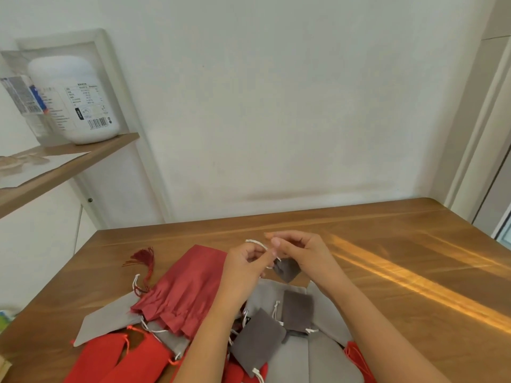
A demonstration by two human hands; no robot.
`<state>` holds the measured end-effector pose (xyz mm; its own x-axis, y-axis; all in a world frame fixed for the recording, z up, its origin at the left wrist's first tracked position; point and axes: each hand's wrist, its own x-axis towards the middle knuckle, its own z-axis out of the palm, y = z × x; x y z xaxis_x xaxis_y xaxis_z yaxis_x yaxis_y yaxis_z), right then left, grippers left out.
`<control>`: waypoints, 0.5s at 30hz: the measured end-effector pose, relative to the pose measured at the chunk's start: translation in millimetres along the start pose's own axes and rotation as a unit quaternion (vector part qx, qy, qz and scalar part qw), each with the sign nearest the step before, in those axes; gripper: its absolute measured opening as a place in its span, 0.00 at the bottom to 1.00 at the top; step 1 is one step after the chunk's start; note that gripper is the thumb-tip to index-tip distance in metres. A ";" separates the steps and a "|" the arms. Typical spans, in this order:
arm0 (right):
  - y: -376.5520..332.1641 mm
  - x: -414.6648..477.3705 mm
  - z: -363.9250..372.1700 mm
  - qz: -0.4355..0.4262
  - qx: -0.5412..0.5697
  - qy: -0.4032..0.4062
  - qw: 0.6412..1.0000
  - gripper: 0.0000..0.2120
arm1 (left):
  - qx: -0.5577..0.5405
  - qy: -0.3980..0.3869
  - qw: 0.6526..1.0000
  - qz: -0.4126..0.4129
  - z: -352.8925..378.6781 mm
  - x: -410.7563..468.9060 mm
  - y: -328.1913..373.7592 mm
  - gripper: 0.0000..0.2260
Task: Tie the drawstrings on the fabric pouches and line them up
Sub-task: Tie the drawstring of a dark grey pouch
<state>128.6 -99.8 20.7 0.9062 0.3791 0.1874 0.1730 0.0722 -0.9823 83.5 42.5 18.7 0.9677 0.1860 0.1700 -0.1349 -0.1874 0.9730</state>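
A small dark grey pouch (288, 269) hangs just above the wooden table (387, 272) between my hands. Its white drawstring (255, 242) loops up over my fingers. My left hand (244, 265) pinches the string on the left, and my right hand (297, 251) pinches it on the right above the pouch. Below my arms lies a heap of pouches: a dark red one with a tassel (184, 288), two more dark grey ones (257, 342) (298, 310), light grey ones (107, 319) and bright red ones (116, 357).
A wooden shelf (69, 167) juts out at the left, carrying a large white jar (74, 100). A white wall stands behind the table. A strip of sunlight crosses the table's right half, beside a door frame (481, 134).
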 end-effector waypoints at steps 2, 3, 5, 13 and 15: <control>3.0 -0.1 -3.2 -0.017 -0.080 0.024 0.996 0.08 | -0.031 0.016 0.999 -0.009 -3.3 0.2 -1.1 0.04; 4.5 -1.0 -5.0 -0.025 -0.115 0.029 0.993 0.09 | -0.044 0.020 0.999 -0.011 -4.5 -0.2 -1.9 0.04; 5.4 -3.2 -7.4 -0.036 -0.169 0.026 0.985 0.10 | -0.059 0.027 0.998 -0.014 -5.4 -1.6 -2.9 0.05; 13.2 -9.6 -1.8 -0.046 -0.121 -0.009 0.992 0.07 | -0.096 -0.021 0.994 -0.048 -12.0 -7.0 -0.1 0.08; 16.9 -10.1 -0.4 -0.026 -0.077 -0.027 0.996 0.06 | -0.101 -0.027 0.992 -0.073 -14.6 -6.7 -0.3 0.07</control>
<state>122.5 -102.8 2.2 0.8732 0.4271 0.2347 0.2807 -0.0470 -0.9587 74.0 55.3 19.5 0.9893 0.1445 0.0221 -0.0277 0.0367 0.9989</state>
